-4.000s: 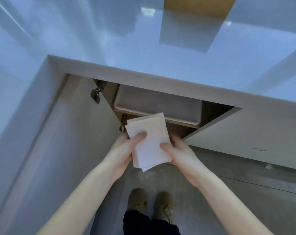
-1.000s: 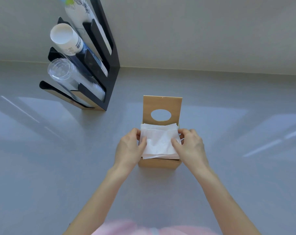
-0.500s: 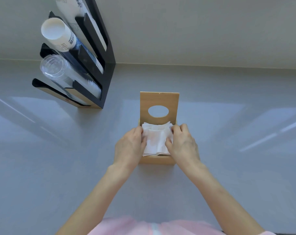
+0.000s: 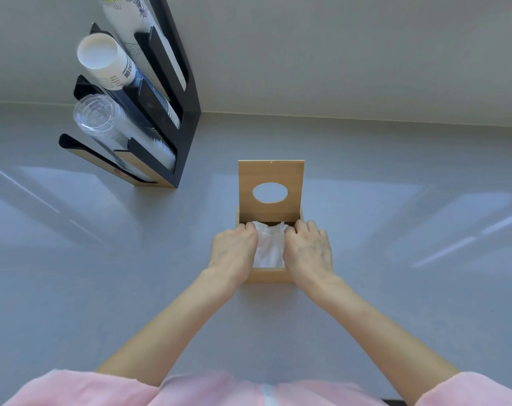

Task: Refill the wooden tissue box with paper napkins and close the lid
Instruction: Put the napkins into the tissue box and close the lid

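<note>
A wooden tissue box [image 4: 268, 275] stands on the grey counter in the middle of the view. Its lid [image 4: 271, 174], with an oval hole, is raised upright at the back. White paper napkins [image 4: 269, 249] lie inside the box, a little crumpled at the top edge. My left hand [image 4: 234, 253] presses on the napkins' left side, fingers curled down into the box. My right hand [image 4: 309, 252] does the same on the right side. Both hands cover the box's side walls.
A black cup dispenser rack [image 4: 172, 92] stands at the back left, holding white paper cups [image 4: 105, 61] and clear plastic cups [image 4: 102, 124]. A pale wall [image 4: 366, 54] runs behind the grey counter [image 4: 395, 230]. My pink garment [image 4: 190, 391] fills the bottom edge.
Four seconds ago I held the napkin stack by an open cabinet. Over the last second both hands pushed the napkins down from above the box rim into it.
</note>
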The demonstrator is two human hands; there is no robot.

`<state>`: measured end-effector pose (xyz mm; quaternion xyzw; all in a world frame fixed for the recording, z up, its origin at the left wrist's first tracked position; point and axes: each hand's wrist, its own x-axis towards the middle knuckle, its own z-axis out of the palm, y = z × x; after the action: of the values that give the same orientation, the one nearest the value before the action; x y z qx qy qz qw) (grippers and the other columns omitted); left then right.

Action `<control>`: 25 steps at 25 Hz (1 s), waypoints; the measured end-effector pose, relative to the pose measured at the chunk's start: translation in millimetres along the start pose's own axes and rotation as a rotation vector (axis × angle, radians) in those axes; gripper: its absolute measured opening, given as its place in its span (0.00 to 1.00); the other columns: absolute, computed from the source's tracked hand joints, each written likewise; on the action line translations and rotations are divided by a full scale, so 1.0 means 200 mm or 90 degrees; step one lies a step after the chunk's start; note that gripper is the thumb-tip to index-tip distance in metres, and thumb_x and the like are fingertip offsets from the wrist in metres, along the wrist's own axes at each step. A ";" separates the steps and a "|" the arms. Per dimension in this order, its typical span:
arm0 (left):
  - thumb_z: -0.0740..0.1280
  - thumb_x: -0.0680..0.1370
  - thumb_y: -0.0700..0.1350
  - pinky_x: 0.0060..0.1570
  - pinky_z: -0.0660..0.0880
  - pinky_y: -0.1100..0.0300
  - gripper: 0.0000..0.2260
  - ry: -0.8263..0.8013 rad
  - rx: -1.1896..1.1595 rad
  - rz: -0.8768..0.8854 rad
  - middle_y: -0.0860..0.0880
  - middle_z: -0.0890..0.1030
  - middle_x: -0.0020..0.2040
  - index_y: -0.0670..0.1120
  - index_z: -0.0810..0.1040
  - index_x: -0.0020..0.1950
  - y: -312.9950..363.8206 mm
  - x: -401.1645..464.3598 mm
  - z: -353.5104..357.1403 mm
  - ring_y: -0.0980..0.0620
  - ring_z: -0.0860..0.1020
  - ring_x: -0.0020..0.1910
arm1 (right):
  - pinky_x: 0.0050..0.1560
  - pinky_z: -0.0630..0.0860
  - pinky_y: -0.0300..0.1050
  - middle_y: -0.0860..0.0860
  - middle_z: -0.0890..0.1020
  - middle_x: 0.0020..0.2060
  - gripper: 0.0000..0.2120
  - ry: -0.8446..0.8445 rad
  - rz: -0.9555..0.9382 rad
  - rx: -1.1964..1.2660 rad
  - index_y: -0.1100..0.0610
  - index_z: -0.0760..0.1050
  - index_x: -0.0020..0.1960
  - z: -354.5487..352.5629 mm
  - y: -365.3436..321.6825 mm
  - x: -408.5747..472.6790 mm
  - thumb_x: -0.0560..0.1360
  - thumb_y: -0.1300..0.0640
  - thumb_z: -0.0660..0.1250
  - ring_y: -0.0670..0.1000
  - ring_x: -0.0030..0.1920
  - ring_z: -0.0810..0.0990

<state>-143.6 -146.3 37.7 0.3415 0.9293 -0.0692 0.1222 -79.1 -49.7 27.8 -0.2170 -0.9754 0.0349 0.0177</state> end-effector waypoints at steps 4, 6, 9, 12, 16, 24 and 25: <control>0.62 0.75 0.34 0.31 0.62 0.60 0.09 -0.029 0.033 0.018 0.44 0.80 0.54 0.40 0.72 0.55 0.02 0.01 -0.01 0.44 0.78 0.52 | 0.31 0.56 0.38 0.51 0.72 0.17 0.19 -0.020 -0.044 0.003 0.58 0.72 0.18 0.02 0.02 0.01 0.31 0.67 0.76 0.53 0.21 0.73; 0.61 0.76 0.35 0.37 0.63 0.58 0.07 -0.044 0.042 0.031 0.43 0.80 0.53 0.40 0.75 0.53 0.02 0.01 -0.02 0.43 0.77 0.52 | 0.32 0.57 0.39 0.52 0.73 0.18 0.18 -0.010 -0.057 -0.009 0.59 0.73 0.19 -0.01 0.02 0.01 0.33 0.67 0.77 0.53 0.22 0.74; 0.59 0.76 0.34 0.38 0.64 0.58 0.08 -0.045 0.022 0.026 0.41 0.80 0.52 0.38 0.76 0.51 0.02 0.00 -0.03 0.42 0.77 0.52 | 0.40 0.58 0.45 0.59 0.80 0.35 0.07 -0.100 -0.023 0.025 0.64 0.79 0.38 -0.06 0.03 0.02 0.60 0.68 0.72 0.58 0.42 0.76; 0.58 0.77 0.34 0.38 0.64 0.57 0.08 -0.039 0.010 0.027 0.40 0.79 0.53 0.37 0.75 0.51 0.02 -0.02 -0.04 0.41 0.77 0.52 | 0.39 0.58 0.46 0.58 0.74 0.30 0.06 -0.073 -0.023 0.034 0.65 0.78 0.35 -0.07 0.04 0.02 0.59 0.71 0.71 0.56 0.37 0.71; 0.59 0.75 0.32 0.35 0.66 0.57 0.09 -0.011 -0.035 0.001 0.41 0.71 0.57 0.38 0.73 0.53 0.02 -0.03 -0.03 0.40 0.78 0.47 | 0.32 0.57 0.41 0.53 0.68 0.20 0.22 -0.011 -0.077 -0.031 0.55 0.65 0.21 -0.08 0.04 0.03 0.41 0.67 0.78 0.53 0.27 0.62; 0.56 0.79 0.40 0.48 0.67 0.56 0.11 0.082 -0.036 0.093 0.45 0.75 0.57 0.41 0.74 0.57 0.00 -0.04 0.00 0.45 0.72 0.53 | 0.53 0.63 0.45 0.53 0.77 0.53 0.12 -0.115 -0.253 -0.046 0.59 0.74 0.53 -0.11 0.13 0.05 0.78 0.59 0.52 0.55 0.56 0.73; 0.55 0.79 0.41 0.58 0.64 0.54 0.11 0.045 0.010 0.119 0.46 0.76 0.56 0.41 0.75 0.56 0.00 -0.03 0.00 0.45 0.72 0.57 | 0.51 0.62 0.45 0.54 0.77 0.51 0.11 -0.149 -0.267 -0.062 0.59 0.73 0.46 -0.10 0.13 0.06 0.78 0.59 0.53 0.55 0.56 0.74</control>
<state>-138.5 -149.8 39.2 0.4301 0.8965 -0.0527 0.0924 -77.7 -19.3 46.8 -0.0048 -0.9950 0.0081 -0.0990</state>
